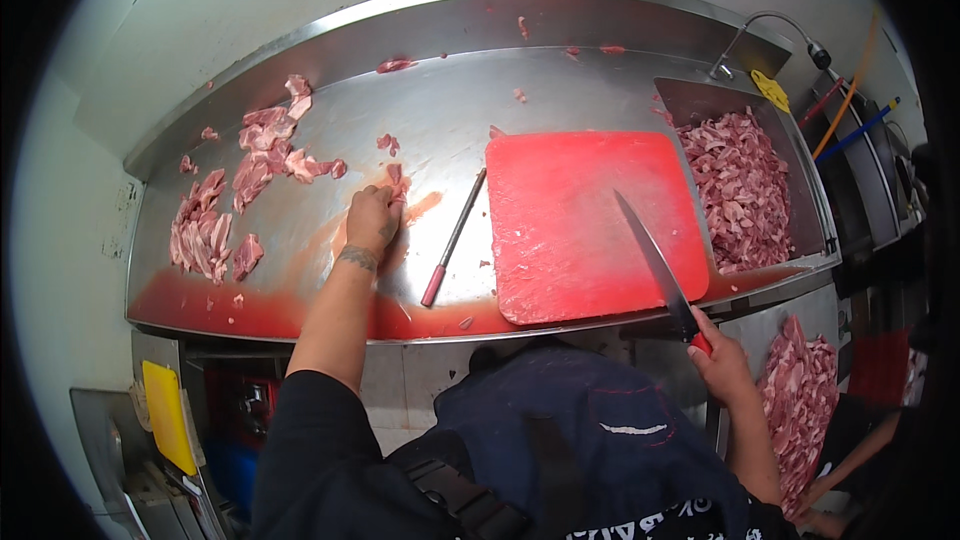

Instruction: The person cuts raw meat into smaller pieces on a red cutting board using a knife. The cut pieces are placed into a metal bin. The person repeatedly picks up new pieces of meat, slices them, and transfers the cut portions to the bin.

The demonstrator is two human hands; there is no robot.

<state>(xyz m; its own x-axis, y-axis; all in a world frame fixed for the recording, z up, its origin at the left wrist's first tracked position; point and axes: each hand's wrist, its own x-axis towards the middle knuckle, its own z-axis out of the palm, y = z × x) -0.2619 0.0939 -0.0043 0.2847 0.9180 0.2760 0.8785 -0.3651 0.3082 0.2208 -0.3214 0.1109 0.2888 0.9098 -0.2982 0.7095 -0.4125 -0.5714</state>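
Observation:
My left hand (372, 220) reaches onto the steel worktop with its fingers closed on a small piece of raw meat (396, 180). In my right hand (722, 360) is a long knife (648, 245) with a red and black handle. Its blade points away from me and lies over the right part of the red cutting board (560, 230). Between my left hand and the board rests a sharpening steel (459, 235) with a reddish handle. Farther left are larger raw meat pieces (262, 150) and another meat heap (202, 230).
A sink basin (690, 95) holds a pile of cut meat (740, 190), with a faucet (770, 20) and yellow cloth (770, 90) behind. More meat (800, 390) lies at lower right beside another person's forearm (860, 455). Reddish liquid runs along the worktop's front edge.

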